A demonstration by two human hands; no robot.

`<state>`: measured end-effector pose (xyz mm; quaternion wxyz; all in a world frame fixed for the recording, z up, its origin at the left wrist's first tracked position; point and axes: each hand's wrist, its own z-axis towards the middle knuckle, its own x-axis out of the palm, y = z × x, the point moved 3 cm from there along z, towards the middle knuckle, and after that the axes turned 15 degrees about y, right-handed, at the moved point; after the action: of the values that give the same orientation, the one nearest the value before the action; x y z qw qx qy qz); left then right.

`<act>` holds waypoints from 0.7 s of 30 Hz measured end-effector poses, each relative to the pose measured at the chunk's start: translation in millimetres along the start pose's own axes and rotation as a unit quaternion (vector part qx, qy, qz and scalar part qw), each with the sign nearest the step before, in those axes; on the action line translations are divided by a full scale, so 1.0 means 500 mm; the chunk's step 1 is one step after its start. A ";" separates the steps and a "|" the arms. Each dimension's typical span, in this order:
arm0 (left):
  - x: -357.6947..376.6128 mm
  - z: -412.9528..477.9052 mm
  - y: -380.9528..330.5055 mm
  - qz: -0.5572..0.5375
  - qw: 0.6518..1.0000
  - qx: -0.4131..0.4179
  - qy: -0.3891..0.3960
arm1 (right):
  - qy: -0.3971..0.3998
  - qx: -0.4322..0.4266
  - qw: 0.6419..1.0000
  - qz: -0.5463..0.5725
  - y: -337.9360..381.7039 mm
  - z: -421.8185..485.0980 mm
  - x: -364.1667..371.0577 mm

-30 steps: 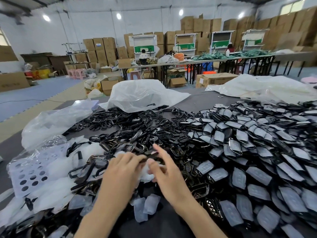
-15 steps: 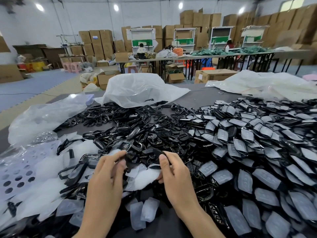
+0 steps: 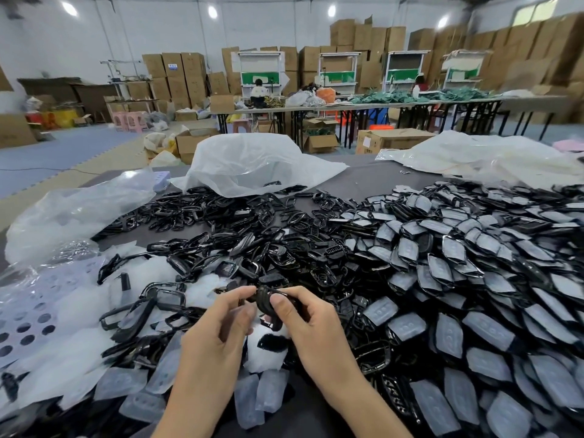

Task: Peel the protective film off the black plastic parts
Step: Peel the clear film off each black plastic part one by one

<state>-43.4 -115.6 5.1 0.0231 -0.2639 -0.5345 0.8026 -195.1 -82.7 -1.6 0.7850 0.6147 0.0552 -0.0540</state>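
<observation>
Both hands meet on one black part (image 3: 267,303), lifted clear of the heap. The left hand (image 3: 221,330) pinches its near-left edge between thumb and forefinger, and the right hand (image 3: 309,324) holds the other side, thumb on the face and fingers curled behind. The part is blurred, so I cannot tell whether any film clings to it. Directly under the grip lies a crumpled film (image 3: 268,346). Out to the right of the grip spreads the pile (image 3: 458,279) of covered parts, beyond it the bare frames (image 3: 221,232), and to its left the loose films (image 3: 63,358). The likely trouble is a film tearing if it is pulled fast from one corner, leaving a scrap on the gloss. A hard twist between the two pinches could also flex the thin frame (it looks hollow and light). A slipped part would drop among the films below and be hard to pick out, or land on the wrong side and mix with the covered ones.
</observation>
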 end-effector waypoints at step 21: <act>-0.015 0.009 0.000 -0.104 0.994 -0.017 -0.004 | 0.039 0.019 0.992 0.119 0.013 0.005 -0.008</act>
<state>-39.1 -122.0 9.2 0.0995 -0.2042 -0.5724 0.7879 -198.3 -83.2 6.0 0.7716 0.6330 0.0111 0.0627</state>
